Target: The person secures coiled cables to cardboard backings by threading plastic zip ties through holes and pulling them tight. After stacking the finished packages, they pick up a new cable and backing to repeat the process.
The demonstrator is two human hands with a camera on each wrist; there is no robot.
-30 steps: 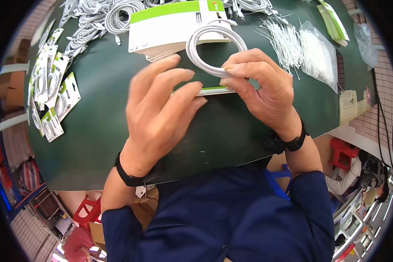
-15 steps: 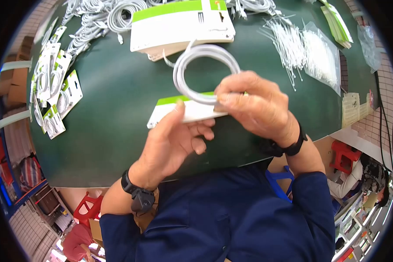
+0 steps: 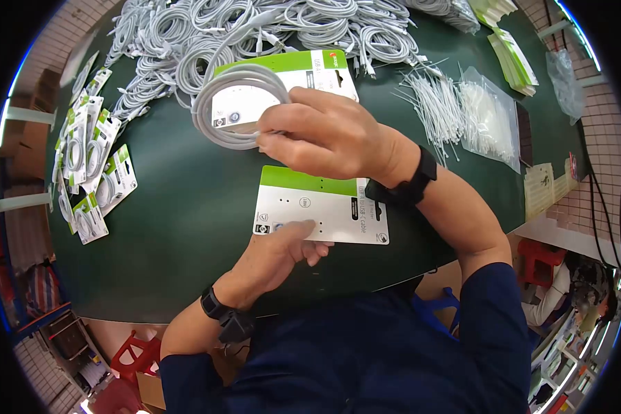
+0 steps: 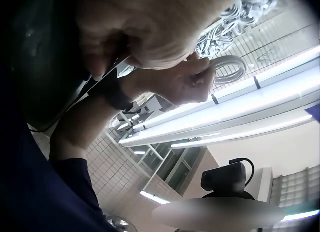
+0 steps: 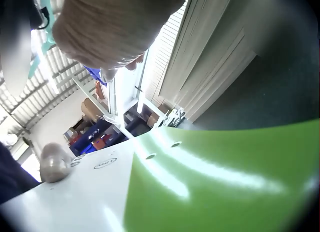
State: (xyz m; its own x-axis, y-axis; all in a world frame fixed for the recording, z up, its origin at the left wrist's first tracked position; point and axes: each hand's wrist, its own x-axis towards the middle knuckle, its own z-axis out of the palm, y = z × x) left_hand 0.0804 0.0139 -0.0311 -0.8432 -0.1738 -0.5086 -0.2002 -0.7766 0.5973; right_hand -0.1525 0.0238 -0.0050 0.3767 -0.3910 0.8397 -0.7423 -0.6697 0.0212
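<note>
In the head view my right hand [image 3: 324, 134] pinches a coiled white-grey cable [image 3: 205, 117], held above the table in front of a card stack. My left hand [image 3: 276, 248] grips a flat green-and-white packaging card [image 3: 338, 207], printed as a USB-C cable card. Its thumb lies on the card's face near small punched holes, with the fingers beneath. The right wrist view shows that card [image 5: 200, 192] close up, with the left thumb [image 5: 54, 164] on its white part. In the left wrist view the coil [image 4: 242, 69] sticks out beyond the right hand [image 4: 185, 87].
A stack of similar cards [image 3: 283, 62] stands behind the coil. Many coiled cables [image 3: 324, 24] heap along the back. Finished cable cards [image 3: 90, 148] overlap at left. Loose white zip ties [image 3: 431, 103] and a bag of them [image 3: 490, 114] lie at right, near more cards [image 3: 514, 62].
My left hand, apart from the card earlier, now grips it and has turned its printed face up. My right hand carried the coil up and left, off the card.
</note>
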